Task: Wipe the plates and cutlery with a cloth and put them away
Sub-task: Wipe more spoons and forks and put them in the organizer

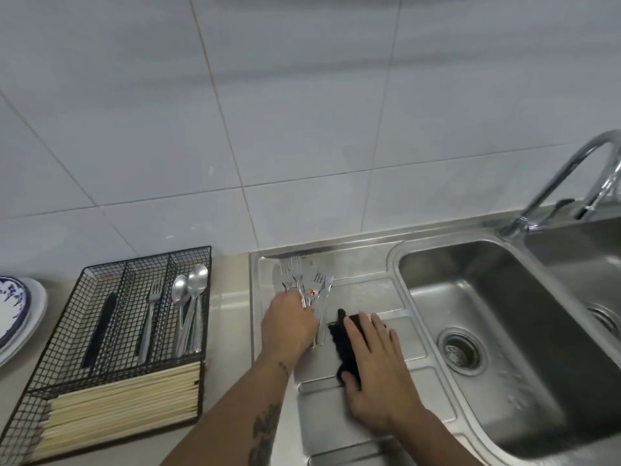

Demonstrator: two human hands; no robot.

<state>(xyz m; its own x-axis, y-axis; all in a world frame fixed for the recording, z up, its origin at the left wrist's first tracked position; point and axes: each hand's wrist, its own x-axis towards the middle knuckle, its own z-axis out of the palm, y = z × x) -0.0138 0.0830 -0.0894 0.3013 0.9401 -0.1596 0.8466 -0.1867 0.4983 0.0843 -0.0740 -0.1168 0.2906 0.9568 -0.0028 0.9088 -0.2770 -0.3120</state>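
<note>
A bunch of steel forks and knives point(304, 279) lies on the sink's drainboard point(363, 290). My left hand point(289, 326) is over the handles of this cutlery, fingers curled on them. My right hand point(373, 364) rests flat, fingers apart, on a black cloth point(342, 344) that lies on the drainboard just right of the cutlery. On the counter to the left stands a black wire cutlery tray point(111, 334) holding a dark-handled knife point(100, 327), a fork point(151, 314) and two spoons point(190, 297). Blue-and-white plates point(16, 314) are stacked at the far left edge.
Pale chopsticks point(124, 412) fill the tray's front compartment. A steel sink basin point(504, 331) with a drain lies to the right, with a chrome tap point(564, 176) above it. A grey tiled wall rises behind the counter.
</note>
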